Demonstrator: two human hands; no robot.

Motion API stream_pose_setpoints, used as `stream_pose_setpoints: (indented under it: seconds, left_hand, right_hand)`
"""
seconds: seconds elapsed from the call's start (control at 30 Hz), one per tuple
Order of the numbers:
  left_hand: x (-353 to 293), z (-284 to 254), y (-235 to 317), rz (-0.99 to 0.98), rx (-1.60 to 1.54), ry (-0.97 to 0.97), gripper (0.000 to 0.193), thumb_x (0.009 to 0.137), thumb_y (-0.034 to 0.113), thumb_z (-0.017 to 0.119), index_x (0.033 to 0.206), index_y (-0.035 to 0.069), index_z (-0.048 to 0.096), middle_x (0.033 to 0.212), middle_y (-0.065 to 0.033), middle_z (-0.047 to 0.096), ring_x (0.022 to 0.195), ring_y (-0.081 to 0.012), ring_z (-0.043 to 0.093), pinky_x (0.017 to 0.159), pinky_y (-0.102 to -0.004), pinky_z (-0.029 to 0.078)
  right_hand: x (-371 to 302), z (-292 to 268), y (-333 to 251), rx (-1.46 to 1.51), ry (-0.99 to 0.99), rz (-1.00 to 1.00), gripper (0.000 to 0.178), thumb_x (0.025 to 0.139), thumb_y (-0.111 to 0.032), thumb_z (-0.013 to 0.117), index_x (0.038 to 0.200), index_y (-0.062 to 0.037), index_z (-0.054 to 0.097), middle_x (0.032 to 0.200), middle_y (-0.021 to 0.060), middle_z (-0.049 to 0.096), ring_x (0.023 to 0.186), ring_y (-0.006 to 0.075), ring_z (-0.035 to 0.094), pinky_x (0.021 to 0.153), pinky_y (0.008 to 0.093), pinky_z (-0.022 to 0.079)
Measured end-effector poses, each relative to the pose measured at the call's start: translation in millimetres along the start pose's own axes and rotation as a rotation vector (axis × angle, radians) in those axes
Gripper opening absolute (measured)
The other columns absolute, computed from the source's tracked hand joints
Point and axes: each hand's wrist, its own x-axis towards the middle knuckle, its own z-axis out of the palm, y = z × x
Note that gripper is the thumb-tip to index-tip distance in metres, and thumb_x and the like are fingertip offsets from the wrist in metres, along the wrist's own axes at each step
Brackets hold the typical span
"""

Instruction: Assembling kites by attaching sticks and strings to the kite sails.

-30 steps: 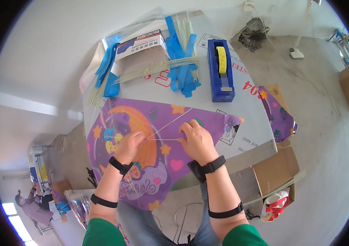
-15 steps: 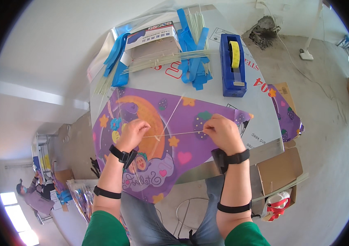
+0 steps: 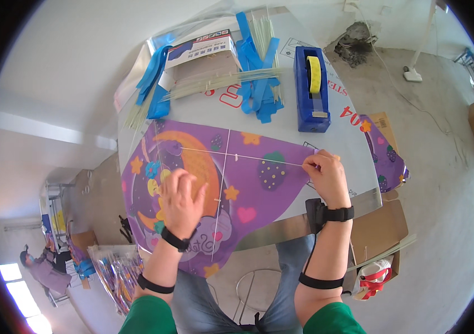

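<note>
A purple printed sheet (image 3: 259, 195) with an orange moon, stars and hearts lies over the near side of the table. At its right corner, my right hand (image 3: 326, 175) pinches the end of a thin white rod (image 3: 270, 161), which runs leftward across the sheet. Another thin white rod (image 3: 222, 183) crosses the sheet from top to bottom, passing under or over the first; which, I cannot tell. My left hand (image 3: 184, 203) hovers above the moon print, fingers apart and holding nothing.
Beyond the sheet stand a blue tape dispenser (image 3: 304, 111), an open carton (image 3: 198, 62), bundled pale rods (image 3: 220, 82) and blue strips (image 3: 256, 83). Another purple sheet (image 3: 384, 156) lies off the table's right side, above a cardboard box (image 3: 379, 228). A person (image 3: 47, 270) works far left.
My left hand has let go of the thin rod and opened over the moon. My right hand has moved right toward the corner, and the rod now lies higher across the sheet.
</note>
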Motion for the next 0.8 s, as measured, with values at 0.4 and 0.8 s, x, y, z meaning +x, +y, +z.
stream_pose_setpoints:
  seconds: [0.4, 0.8]
  left_hand:
    - [-40, 38, -2, -0.343, -0.314, -0.296, 0.02, 0.077, 0.012, 0.069, 0.077, 0.002, 0.053, 0.072, -0.0127, 0.057, 0.066, -0.0315, 0.058, 0.057, -0.0405, 0.046]
    - [-61, 27, -57, -0.513, -0.133, -0.298, 0.017, 0.081, 0.013, 0.063, 0.079, -0.002, 0.056, 0.072, -0.0175, 0.059, 0.068, -0.0354, 0.059, 0.059, -0.0419, 0.045]
  right_hand:
    - [0, 0, 14, -0.1, 0.156, 0.144, 0.005, 0.075, -0.01, 0.067, 0.077, -0.0062, 0.067, 0.077, 0.0078, 0.058, 0.075, 0.0299, 0.058, 0.065, 0.0372, 0.046]
    - [7, 13, 22, -0.184, 0.288, 0.105, 0.004, 0.075, -0.01, 0.067, 0.076, -0.0059, 0.066, 0.079, 0.0088, 0.058, 0.074, 0.0295, 0.059, 0.066, 0.0366, 0.047]
